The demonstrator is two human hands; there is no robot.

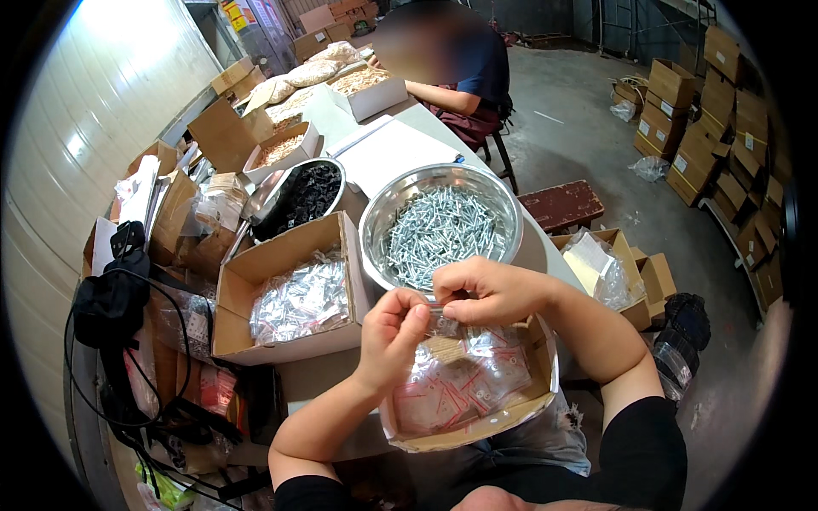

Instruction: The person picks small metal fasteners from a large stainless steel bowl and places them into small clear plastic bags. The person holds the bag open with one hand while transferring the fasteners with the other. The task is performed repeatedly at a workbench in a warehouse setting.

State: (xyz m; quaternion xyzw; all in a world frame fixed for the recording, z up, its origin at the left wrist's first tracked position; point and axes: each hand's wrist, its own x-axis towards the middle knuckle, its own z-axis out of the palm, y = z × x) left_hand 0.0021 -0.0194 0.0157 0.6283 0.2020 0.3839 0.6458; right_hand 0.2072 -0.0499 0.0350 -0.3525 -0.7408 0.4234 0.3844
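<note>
The person's two hands are close together, just above the near side of a shallow open carton [544,387] at the person's lap, with a small clear bag [440,322] between them. The left hand [388,334] pinches one side of the bag between thumb and forefinger, while the right hand [492,291] grips its upper edge, thumb against curled fingers; the bag's contents, if any, cannot be told. Inside the shallow carton lie many flat clear bags [464,383] with red lines. Directly beyond the hands, a wide metal bowl [372,230] stands on the counter [546,256], heaped with silvery screws [443,234]. To its left, a deeper cardboard box [285,347] holds a pile of clear packets [300,302], shiny metal pieces showing through the plastic. Behind that box, a second metal bowl [343,186] contains black pieces [300,198]. Farther along are a small white box [300,152] and a larger white box [383,98], both filled with tan pieces, with a white sheet [396,153] lying near them. A co-worker [483,64] in a dark top sits at the far right side of the counter. A worn reddish-brown bench [562,206] stands on the floor to the right, and brown cartons [667,111] are stacked beyond it.
</note>
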